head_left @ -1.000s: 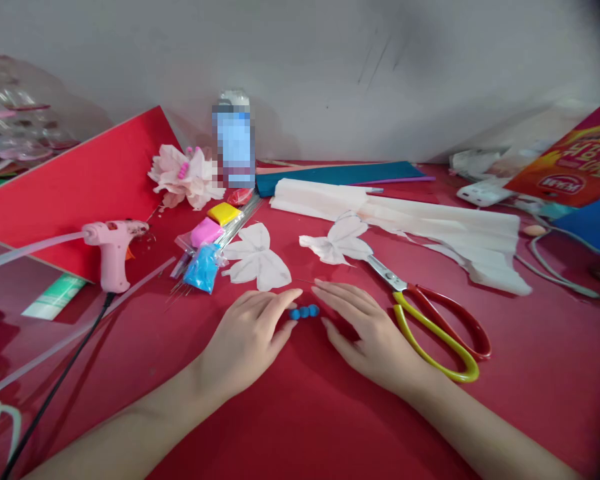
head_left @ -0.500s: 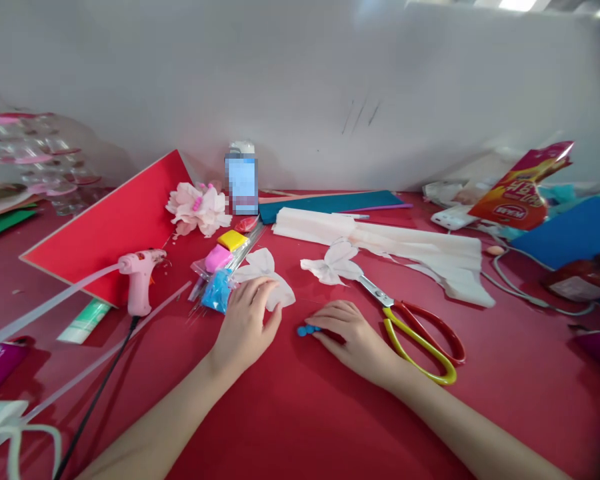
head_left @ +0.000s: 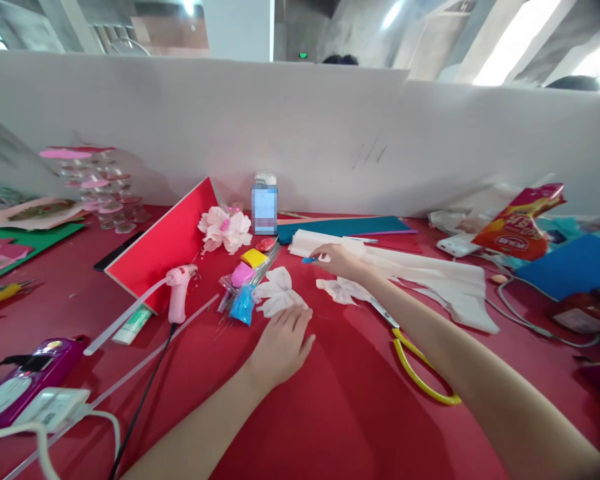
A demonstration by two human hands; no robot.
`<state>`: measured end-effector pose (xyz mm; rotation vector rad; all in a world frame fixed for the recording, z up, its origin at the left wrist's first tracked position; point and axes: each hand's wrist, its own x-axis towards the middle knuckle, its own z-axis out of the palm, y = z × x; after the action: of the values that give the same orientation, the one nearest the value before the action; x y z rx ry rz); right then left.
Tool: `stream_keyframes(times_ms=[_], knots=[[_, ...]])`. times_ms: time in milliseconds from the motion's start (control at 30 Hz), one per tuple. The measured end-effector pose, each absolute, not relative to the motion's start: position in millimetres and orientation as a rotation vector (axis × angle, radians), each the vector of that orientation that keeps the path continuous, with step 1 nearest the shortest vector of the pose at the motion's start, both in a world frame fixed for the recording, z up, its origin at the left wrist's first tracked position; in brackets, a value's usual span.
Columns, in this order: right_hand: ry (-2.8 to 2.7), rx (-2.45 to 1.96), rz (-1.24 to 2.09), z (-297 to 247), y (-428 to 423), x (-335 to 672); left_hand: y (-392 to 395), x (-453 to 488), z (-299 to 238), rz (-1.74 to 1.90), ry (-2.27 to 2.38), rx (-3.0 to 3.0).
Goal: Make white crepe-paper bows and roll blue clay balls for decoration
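My right hand reaches over the roll of white crepe paper, its fingers pinched on small blue clay balls. My left hand lies with fingers extended, their tips at the lower edge of a white petal shape. A second white paper petal piece rests by the blades of large scissors, partly covered by my right forearm. Blue clay in a bag, a pink lump and a yellow block sit left of the petals.
A pink glue gun with its cord stands before a tilted red board. Behind are a finished paper flower, a phone and teal paper. A snack bag and cables are at the right.
My right hand has moved away from me, carrying the blue clay balls to the crepe paper. My left hand now lies flatter, at the petal's lower edge. The view has tilted up.
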<state>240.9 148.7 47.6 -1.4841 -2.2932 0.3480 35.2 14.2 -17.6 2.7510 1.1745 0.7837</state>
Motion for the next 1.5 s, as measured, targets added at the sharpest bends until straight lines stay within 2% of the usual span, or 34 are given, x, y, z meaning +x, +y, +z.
stream_keyframes(times_ms=[200,367,500,600,667,700,833,1200,1500], knots=[[-2.404,-1.465,0.447,30.0,159.1,233.6,3.1,34.6,-14.4,0.731,0.961,2.872],[-2.136,-1.468,0.434,47.0,135.1,248.3,17.3,27.0,-10.8,0.763,1.187,2.768],[-1.857,-1.484,0.418,42.9,72.3,247.5,26.1,20.9,-11.8,0.739,1.354,2.695],[-1.805,-1.450,0.561,24.4,21.5,231.5,24.9,19.7,-9.6,0.735,1.374,2.686],[-1.767,-1.452,0.852,14.8,2.4,218.9,21.2,19.8,-6.1,0.716,1.441,2.679],[-1.799,-1.505,0.872,12.5,-1.2,213.3,19.0,20.0,-4.1,0.689,1.494,2.684],[-1.936,-1.651,0.732,15.6,11.2,196.3,9.3,22.5,2.6,0.539,1.624,2.728],[-1.903,-1.812,0.914,24.2,44.4,176.2,-12.2,30.6,-15.6,0.675,1.620,2.662],[-1.954,-2.000,0.644,28.7,40.5,167.6,-19.8,26.6,-17.7,0.763,1.569,2.633]])
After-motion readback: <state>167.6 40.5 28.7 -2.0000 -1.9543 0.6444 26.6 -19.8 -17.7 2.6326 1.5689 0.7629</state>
